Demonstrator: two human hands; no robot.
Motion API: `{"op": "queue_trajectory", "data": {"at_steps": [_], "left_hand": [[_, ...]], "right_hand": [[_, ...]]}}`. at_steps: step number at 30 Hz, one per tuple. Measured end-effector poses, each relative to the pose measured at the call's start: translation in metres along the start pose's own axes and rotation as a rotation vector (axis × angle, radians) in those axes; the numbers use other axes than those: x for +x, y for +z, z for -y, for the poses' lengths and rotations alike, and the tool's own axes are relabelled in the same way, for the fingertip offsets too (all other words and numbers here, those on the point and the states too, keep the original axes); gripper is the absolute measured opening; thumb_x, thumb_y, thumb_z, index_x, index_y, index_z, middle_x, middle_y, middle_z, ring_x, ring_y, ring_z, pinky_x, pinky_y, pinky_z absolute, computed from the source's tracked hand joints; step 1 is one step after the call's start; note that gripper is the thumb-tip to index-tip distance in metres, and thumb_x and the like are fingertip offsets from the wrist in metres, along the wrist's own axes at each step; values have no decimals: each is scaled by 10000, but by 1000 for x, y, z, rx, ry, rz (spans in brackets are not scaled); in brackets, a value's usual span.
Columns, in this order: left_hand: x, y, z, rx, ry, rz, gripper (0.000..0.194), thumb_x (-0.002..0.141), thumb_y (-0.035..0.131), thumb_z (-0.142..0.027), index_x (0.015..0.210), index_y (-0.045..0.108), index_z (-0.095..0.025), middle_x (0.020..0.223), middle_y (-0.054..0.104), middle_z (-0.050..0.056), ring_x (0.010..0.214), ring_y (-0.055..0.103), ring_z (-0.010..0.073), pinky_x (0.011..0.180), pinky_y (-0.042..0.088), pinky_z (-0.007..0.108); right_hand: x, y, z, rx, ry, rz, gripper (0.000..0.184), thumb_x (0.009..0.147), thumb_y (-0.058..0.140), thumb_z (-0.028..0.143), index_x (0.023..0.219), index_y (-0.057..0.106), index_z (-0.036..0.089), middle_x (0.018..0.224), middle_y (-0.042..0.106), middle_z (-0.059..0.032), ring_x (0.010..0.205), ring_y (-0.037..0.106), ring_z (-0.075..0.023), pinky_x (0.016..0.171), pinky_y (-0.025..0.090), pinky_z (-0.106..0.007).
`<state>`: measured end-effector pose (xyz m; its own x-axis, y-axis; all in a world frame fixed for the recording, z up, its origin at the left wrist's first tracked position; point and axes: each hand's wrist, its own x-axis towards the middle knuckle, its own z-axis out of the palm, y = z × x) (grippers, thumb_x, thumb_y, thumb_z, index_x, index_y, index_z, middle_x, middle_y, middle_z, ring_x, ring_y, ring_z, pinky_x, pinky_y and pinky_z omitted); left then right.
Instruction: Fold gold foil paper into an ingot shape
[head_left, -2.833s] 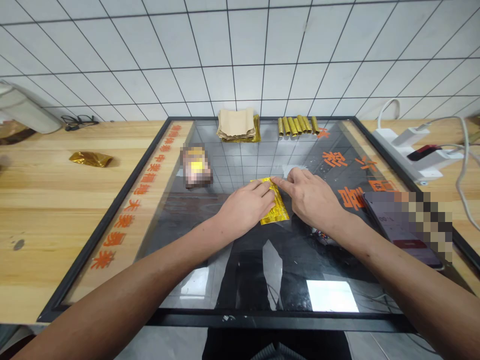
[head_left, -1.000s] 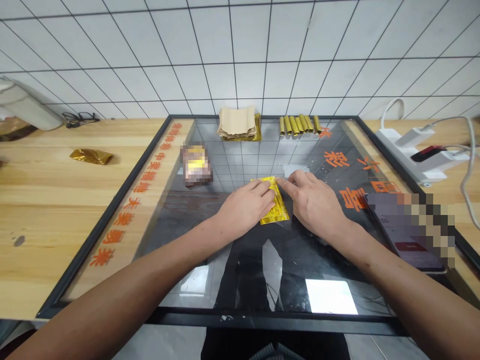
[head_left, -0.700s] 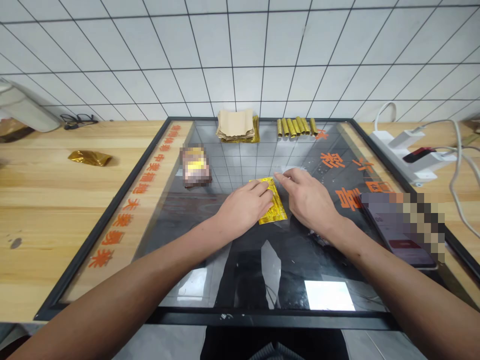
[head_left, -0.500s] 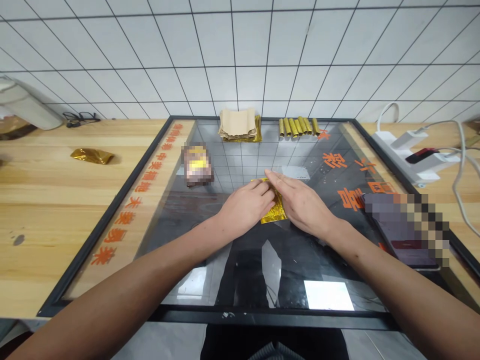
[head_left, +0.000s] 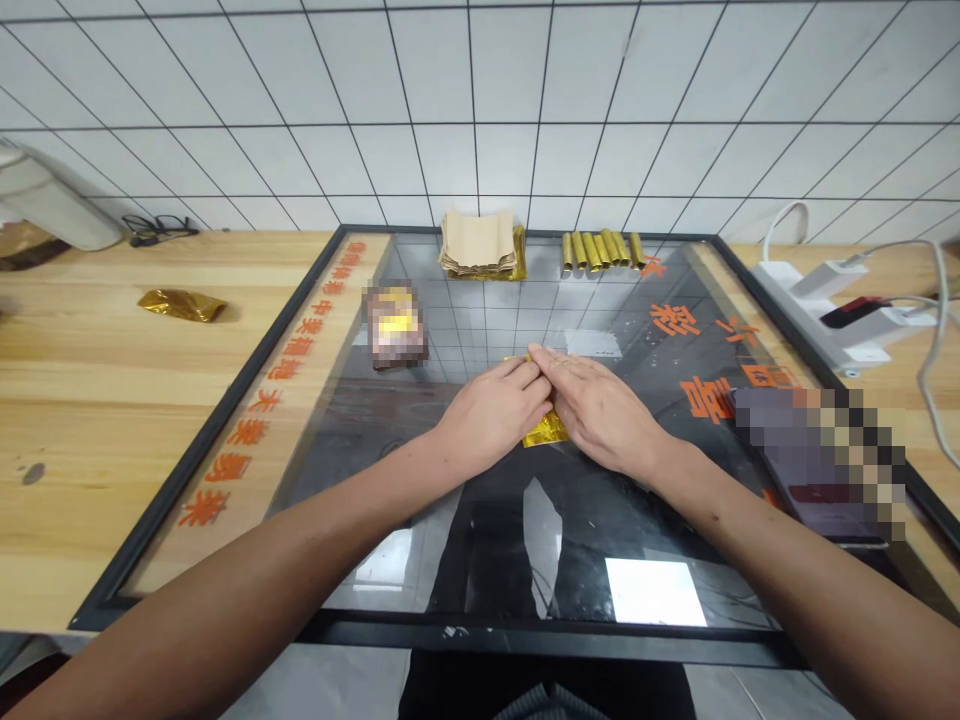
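Note:
A sheet of gold foil paper (head_left: 546,430) lies on the glass panel (head_left: 465,345), mostly covered by both of my hands. My left hand (head_left: 495,410) comes in from the left, its fingers bent and closed on the sheet. From the right, my right hand (head_left: 604,405) grips the sheet's other side, fingers held together and their tips meeting those of the left. Under the fingers, the paper's folded or rolled part is hidden. Farther back stands a stack of brown-backed gold paper (head_left: 478,242). Beside it, several rolled gold tubes (head_left: 600,250) sit in a row.
A partly blurred pack (head_left: 395,328) rests left of my hands. At right lie a phone (head_left: 802,465) and a white power strip (head_left: 821,310) with cables. Crumpled gold foil (head_left: 181,305) and glasses (head_left: 159,230) are on the wooden table (head_left: 67,400). A tiled wall (head_left: 510,90) borders the back.
My right hand has turned inward and lies lower over the gold foil paper, covering more of it. My left hand has barely moved. The camera view has shifted slightly.

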<state>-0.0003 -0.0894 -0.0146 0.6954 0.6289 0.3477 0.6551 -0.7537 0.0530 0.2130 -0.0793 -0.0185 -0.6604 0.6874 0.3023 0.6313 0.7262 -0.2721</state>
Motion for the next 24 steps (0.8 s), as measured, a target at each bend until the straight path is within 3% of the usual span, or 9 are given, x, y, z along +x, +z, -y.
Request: {"op": "queue_trajectory", "data": {"at_steps": [4, 8, 11, 13, 16, 20, 24], "left_hand": [[-3, -5, 2, -232, -99, -76, 230, 1099, 504, -215, 1237, 679, -158, 1301, 719, 129, 1270, 682, 262, 1115, 572, 445], [-6, -17, 15, -474, -290, -297, 218, 1051, 475, -130, 1063, 684, -191, 1043, 725, 54, 1024, 704, 196, 947, 593, 360], [-9, -27, 30, -453, -395, -424, 244, 1029, 486, -133, 1139, 694, -198, 1130, 745, 61, 1078, 708, 201, 975, 585, 367], [-13, -30, 37, -381, -374, -359, 287, 1036, 476, -140, 1191, 710, -196, 1197, 771, 71, 1133, 723, 214, 1027, 584, 391], [-20, -27, 40, -263, -236, -191, 342, 1069, 456, -178, 1297, 710, -185, 1341, 761, 100, 1285, 703, 243, 1139, 554, 431], [-28, -19, 38, -156, -107, 42, 465, 1136, 414, -324, 1525, 584, -134, 1619, 587, 155, 1552, 510, 277, 1308, 404, 473], [-36, -20, 40, -51, -69, 212, 579, 1166, 332, -461, 1645, 464, -163, 1748, 420, 140, 1640, 376, 301, 1345, 314, 529]], "right_hand": [[0, -2, 2, -36, 3, 17, 617, 1048, 392, 136, 1658, 418, 47, 1663, 517, -225, 1556, 496, -289, 1285, 425, -555], [2, -5, 5, -82, -11, 58, 558, 1053, 409, 137, 1590, 534, 49, 1674, 502, -212, 1563, 485, -290, 1297, 410, -526], [2, -6, 6, -92, -10, 63, 535, 1061, 415, 143, 1569, 569, 73, 1674, 505, -197, 1560, 489, -285, 1291, 417, -529], [2, -5, 6, -99, -5, 62, 529, 1068, 409, 146, 1564, 576, 71, 1667, 512, -195, 1556, 495, -286, 1287, 422, -530], [3, -4, 6, -113, -1, 59, 528, 1068, 408, 149, 1556, 583, 50, 1659, 520, -201, 1549, 504, -287, 1290, 419, -513], [3, -4, 6, -108, -11, 54, 551, 1034, 443, 138, 1559, 582, 49, 1660, 513, -209, 1552, 499, -302, 1290, 417, -530], [3, -3, 6, -93, -7, 43, 552, 1024, 456, 132, 1555, 599, 74, 1655, 520, -200, 1550, 502, -301, 1285, 422, -540]]}}
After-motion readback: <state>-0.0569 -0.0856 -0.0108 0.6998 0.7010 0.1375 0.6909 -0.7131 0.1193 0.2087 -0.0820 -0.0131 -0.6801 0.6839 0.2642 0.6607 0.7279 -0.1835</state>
